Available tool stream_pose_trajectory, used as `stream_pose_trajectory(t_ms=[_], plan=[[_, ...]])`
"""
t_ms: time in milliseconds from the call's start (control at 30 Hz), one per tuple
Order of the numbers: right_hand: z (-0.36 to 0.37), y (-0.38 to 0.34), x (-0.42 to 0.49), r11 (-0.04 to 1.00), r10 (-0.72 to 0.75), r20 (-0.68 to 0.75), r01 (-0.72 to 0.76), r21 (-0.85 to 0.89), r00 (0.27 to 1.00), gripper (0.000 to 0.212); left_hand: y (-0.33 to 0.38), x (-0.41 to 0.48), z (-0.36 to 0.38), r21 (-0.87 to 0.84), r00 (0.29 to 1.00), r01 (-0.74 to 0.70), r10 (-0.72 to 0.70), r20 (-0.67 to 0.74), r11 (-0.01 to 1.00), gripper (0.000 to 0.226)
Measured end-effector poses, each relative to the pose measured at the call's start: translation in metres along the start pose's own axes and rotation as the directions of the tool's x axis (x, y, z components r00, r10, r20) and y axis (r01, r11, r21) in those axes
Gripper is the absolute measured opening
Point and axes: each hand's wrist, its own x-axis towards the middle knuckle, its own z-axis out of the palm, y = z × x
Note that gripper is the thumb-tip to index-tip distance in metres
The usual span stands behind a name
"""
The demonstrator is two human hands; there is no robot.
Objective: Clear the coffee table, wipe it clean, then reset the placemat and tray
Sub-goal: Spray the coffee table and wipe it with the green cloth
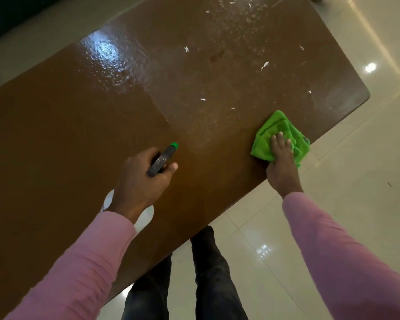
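A brown glossy coffee table fills most of the view. Its right half carries wet spray droplets and small white scraps. My left hand grips a spray bottle with a dark grey head and green nozzle, its white body showing below my wrist. The nozzle points toward the table's middle. A crumpled green microfibre cloth lies near the table's near right edge, and my right hand presses it down with straight fingers.
Glossy cream floor tiles lie to the right and below the table. My dark trouser legs stand against the table's near edge. A dark strip runs along the top left.
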Motion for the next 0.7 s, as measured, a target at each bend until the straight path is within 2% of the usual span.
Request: stream_pose_trajectory(t_ms=[67,133,233,333,400,500,600,700], plan=[[0.013,-0.019,-0.014,1.0,-0.016,-0.001,0.016,-0.025,1.0,0.082,-0.004,0.0,0.005,-0.016,0.999,0.046,-0.046,-0.016,0.999,0.017],[0.042,-0.044,-0.056,0.989,-0.141,0.04,0.143,-0.041,0.989,0.09,-0.003,0.001,0.01,-0.026,0.997,0.073,-0.074,-0.014,0.997,0.017],[0.088,-0.072,-0.129,0.887,-0.439,0.171,0.456,-0.072,0.882,0.099,0.003,0.002,0.018,-0.014,0.997,0.066,-0.067,-0.038,0.998,0.015],[0.089,-0.058,-0.131,0.827,-0.525,0.274,0.559,-0.059,0.806,0.096,0.012,0.006,0.026,-0.005,0.997,0.067,-0.067,-0.045,0.998,0.014],[0.064,-0.033,-0.097,0.869,-0.473,0.225,0.494,-0.043,0.852,0.084,0.017,0.008,0.03,-0.002,0.996,0.086,-0.086,-0.017,0.996,0.015],[0.016,0.006,-0.022,0.962,-0.254,0.059,0.259,-0.09,0.965,0.083,0.023,0.01,0.038,0.0,0.994,0.109,-0.109,0.029,0.994,0.014],[-0.021,0.021,0.042,0.991,-0.117,0.041,0.119,-0.065,0.992,0.08,0.027,0.015,0.043,0.003,0.99,0.132,-0.132,0.045,0.991,0.014],[-0.015,0.002,0.04,0.994,-0.103,-0.004,0.102,-0.041,0.995,0.079,0.034,0.02,0.043,-0.022,0.987,0.158,-0.157,0.043,0.987,0.014]])
